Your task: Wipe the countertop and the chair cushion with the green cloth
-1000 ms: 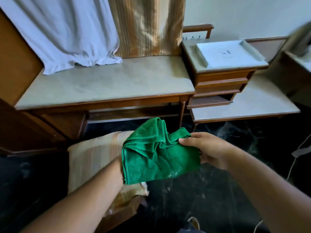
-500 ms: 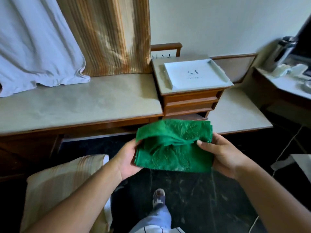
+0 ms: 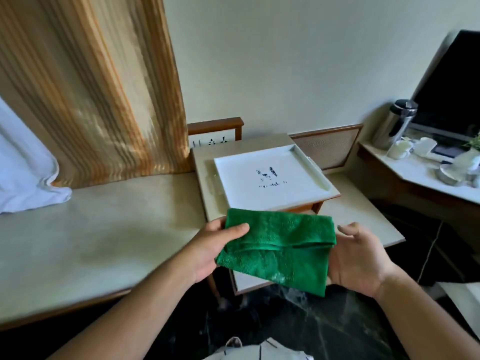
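A folded green cloth (image 3: 278,248) is held in the air between both hands, in front of a small drawer unit. My left hand (image 3: 210,249) pinches the cloth's left edge with the thumb on top. My right hand (image 3: 359,261) supports the cloth's right side from beneath, fingers spread. The pale stone countertop (image 3: 98,240) stretches to the left, just below and beside my left hand. The chair cushion is out of view.
A white square tray (image 3: 270,178) lies on the drawer unit just behind the cloth. A striped curtain (image 3: 91,94) and a white drape (image 3: 26,178) hang onto the countertop's back. A lower shelf (image 3: 363,216) is at right; a side table with kettle (image 3: 397,123), cups and a dark screen stands far right.
The view has swung up and right, so the chair cushion has left the frame. The cloth has been folded flatter and lifted toward the drawer unit; both hands still hold it.
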A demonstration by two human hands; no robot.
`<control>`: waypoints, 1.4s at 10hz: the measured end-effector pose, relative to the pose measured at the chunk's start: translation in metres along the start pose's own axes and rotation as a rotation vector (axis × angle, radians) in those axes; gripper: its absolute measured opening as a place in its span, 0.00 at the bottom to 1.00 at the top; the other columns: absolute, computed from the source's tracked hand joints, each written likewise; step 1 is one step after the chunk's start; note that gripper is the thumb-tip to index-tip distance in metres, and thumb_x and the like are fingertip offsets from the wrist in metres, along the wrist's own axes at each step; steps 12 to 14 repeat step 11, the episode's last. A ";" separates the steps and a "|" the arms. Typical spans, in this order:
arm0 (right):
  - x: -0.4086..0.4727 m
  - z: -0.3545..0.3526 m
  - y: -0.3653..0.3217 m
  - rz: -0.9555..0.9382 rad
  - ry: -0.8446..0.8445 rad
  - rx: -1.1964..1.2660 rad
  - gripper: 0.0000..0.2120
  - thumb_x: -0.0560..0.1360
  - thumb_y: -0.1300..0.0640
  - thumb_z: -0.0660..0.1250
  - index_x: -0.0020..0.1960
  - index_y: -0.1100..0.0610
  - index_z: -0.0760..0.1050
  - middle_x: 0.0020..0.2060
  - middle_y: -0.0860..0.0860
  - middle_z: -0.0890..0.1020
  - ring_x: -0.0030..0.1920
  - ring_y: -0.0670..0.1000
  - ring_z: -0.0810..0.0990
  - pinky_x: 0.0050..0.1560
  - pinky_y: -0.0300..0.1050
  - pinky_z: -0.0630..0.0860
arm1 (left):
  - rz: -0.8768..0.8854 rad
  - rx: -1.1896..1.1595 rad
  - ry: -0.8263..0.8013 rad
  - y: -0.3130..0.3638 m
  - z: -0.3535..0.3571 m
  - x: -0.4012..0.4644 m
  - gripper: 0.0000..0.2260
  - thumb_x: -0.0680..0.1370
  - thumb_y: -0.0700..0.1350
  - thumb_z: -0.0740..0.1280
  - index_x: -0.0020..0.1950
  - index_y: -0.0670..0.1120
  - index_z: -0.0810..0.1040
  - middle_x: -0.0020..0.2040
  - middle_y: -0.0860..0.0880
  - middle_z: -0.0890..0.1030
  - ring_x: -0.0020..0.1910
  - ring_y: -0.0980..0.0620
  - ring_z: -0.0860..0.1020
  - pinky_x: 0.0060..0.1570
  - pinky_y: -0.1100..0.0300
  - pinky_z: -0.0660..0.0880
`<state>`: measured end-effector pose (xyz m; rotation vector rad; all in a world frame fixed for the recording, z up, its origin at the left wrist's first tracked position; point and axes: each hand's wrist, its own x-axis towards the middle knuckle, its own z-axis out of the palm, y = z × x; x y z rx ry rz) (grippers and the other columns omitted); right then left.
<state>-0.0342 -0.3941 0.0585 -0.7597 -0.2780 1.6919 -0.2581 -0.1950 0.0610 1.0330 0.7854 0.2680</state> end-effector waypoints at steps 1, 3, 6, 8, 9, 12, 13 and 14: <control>0.038 -0.023 -0.010 0.026 0.318 -0.209 0.28 0.77 0.39 0.64 0.70 0.56 0.73 0.64 0.60 0.80 0.64 0.63 0.78 0.58 0.65 0.77 | -0.053 0.021 0.034 0.004 0.006 0.047 0.23 0.69 0.47 0.76 0.61 0.41 0.80 0.56 0.40 0.85 0.58 0.38 0.82 0.62 0.38 0.76; 0.094 -0.052 -0.088 -0.127 0.435 -0.469 0.15 0.71 0.58 0.73 0.58 0.56 0.81 0.56 0.58 0.85 0.56 0.59 0.84 0.47 0.55 0.83 | 0.027 0.086 0.099 0.033 -0.001 0.124 0.21 0.69 0.54 0.75 0.57 0.43 0.82 0.53 0.44 0.87 0.53 0.45 0.85 0.55 0.47 0.80; 0.195 -0.096 -0.241 -0.565 0.338 -1.707 0.14 0.71 0.66 0.74 0.55 0.53 0.82 0.48 0.47 0.86 0.45 0.45 0.81 0.49 0.39 0.76 | 0.555 0.854 0.218 0.106 -0.011 0.238 0.12 0.76 0.36 0.71 0.55 0.51 0.79 0.53 0.51 0.83 0.53 0.52 0.81 0.53 0.58 0.78; 0.215 -0.153 -0.232 -0.173 -0.124 -2.453 0.24 0.75 0.58 0.64 0.71 0.52 0.72 0.71 0.50 0.73 0.71 0.53 0.71 0.74 0.53 0.62 | 0.243 1.637 -0.049 0.059 -0.022 0.255 0.31 0.75 0.29 0.54 0.76 0.50 0.69 0.78 0.50 0.67 0.77 0.50 0.64 0.76 0.55 0.55; 0.201 -0.169 -0.223 -0.257 -0.152 -2.552 0.25 0.74 0.46 0.61 0.68 0.53 0.75 0.67 0.54 0.78 0.67 0.55 0.76 0.69 0.59 0.69 | 0.238 1.794 0.057 0.051 -0.014 0.251 0.31 0.74 0.35 0.51 0.77 0.52 0.67 0.78 0.53 0.67 0.77 0.53 0.64 0.77 0.50 0.49; 0.239 -0.148 -0.240 -0.348 0.013 -2.408 0.27 0.79 0.45 0.53 0.76 0.53 0.63 0.76 0.56 0.66 0.75 0.57 0.65 0.75 0.58 0.54 | 0.190 1.773 0.392 0.064 0.026 0.270 0.24 0.79 0.51 0.57 0.75 0.48 0.69 0.74 0.47 0.73 0.72 0.45 0.71 0.74 0.46 0.58; 0.239 -0.148 -0.240 -0.348 0.013 -2.408 0.27 0.79 0.45 0.53 0.76 0.53 0.63 0.76 0.56 0.66 0.75 0.57 0.65 0.75 0.58 0.54 | 0.190 1.773 0.392 0.064 0.026 0.270 0.24 0.79 0.51 0.57 0.75 0.48 0.69 0.74 0.47 0.73 0.72 0.45 0.71 0.74 0.46 0.58; 0.239 -0.148 -0.240 -0.348 0.013 -2.408 0.27 0.79 0.45 0.53 0.76 0.53 0.63 0.76 0.56 0.66 0.75 0.57 0.65 0.75 0.58 0.54 | 0.190 1.773 0.392 0.064 0.026 0.270 0.24 0.79 0.51 0.57 0.75 0.48 0.69 0.74 0.47 0.73 0.72 0.45 0.71 0.74 0.46 0.58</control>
